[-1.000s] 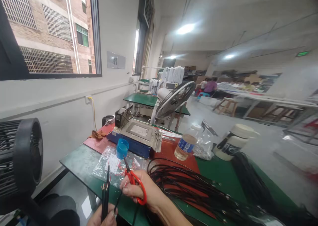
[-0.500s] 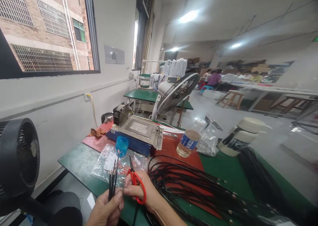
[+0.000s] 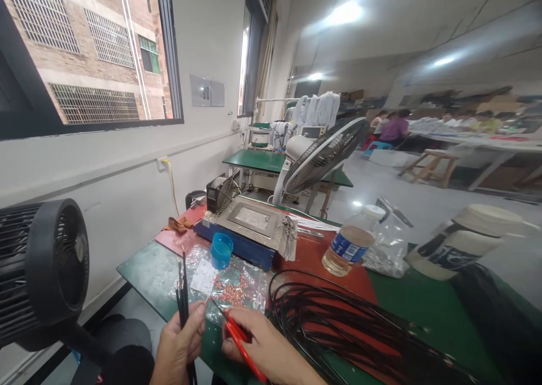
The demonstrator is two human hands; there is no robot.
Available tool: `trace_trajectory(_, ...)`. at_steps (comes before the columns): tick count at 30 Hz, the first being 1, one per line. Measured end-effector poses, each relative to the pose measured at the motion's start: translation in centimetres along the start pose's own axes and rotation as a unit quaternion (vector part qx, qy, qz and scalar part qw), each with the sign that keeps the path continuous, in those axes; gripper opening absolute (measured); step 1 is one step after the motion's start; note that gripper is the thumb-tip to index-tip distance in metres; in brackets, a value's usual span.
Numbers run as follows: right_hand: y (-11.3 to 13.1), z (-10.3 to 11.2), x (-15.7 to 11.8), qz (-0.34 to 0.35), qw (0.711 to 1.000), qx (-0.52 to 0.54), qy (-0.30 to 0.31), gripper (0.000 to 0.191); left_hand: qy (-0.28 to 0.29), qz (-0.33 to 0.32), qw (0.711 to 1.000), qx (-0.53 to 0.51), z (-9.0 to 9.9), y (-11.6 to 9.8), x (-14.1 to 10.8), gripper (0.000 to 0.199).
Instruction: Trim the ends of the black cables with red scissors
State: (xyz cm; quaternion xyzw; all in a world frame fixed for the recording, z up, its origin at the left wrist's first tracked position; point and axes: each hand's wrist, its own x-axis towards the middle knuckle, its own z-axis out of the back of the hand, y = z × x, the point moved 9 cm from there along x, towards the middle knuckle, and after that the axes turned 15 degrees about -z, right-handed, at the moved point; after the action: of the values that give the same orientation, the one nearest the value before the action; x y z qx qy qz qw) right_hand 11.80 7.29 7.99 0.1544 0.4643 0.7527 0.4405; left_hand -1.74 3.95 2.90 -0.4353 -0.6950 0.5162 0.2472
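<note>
A few black cables stand upright in my left hand, their tops rising above the fist. At its thumb and fingertip a thin light wire end sticks out to the right. My right hand is wrapped round red-handled scissors, whose dark blades point up and left, close to that wire end. Under and beyond both hands lies a clear plastic bag strewn with small red and white bits. On the bag stands a blue cup, with a white paper label beside it.
Coiled black cables cover the table right of my hands. A blue soldering pot stands behind the cup. A bottle, a bag and a cream jug stand at right. A black fan is at left.
The view has swung left, so things sit further right. The scissors have turned from pointing up to pointing at the wire end by my left fingers.
</note>
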Motion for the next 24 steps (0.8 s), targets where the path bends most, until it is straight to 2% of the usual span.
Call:
trace_trajectory(3,0.11,-0.49,-0.01,0.001,0.999,-0.034,-0.007,0.036,-0.035,0.001,0.999,0.023,0.36,-0.16,-0.14,0.047)
trace_trajectory(7,0.01,-0.43,-0.03,-0.007,0.999,-0.047,-0.011,0.04,-0.055,-0.008,0.997,0.045,0.46,-0.39,-0.17,0.04)
trace_trajectory(13,-0.38,-0.33,0.03,-0.015,1.0,-0.023,0.004,0.042,-0.057,-0.023,0.995,0.083,1.02,-0.65,0.3,0.038)
trace_trajectory(18,-0.62,-0.46,0.16,-0.012,1.0,-0.004,0.015,0.041,-0.041,0.001,0.998,0.046,0.41,-0.46,0.15,0.04)
trace_trajectory(24,-0.85,-0.18,0.19,-0.021,0.999,-0.027,-0.016,0.039,-0.046,-0.009,0.996,0.073,0.12,-1.05,-0.04,0.045)
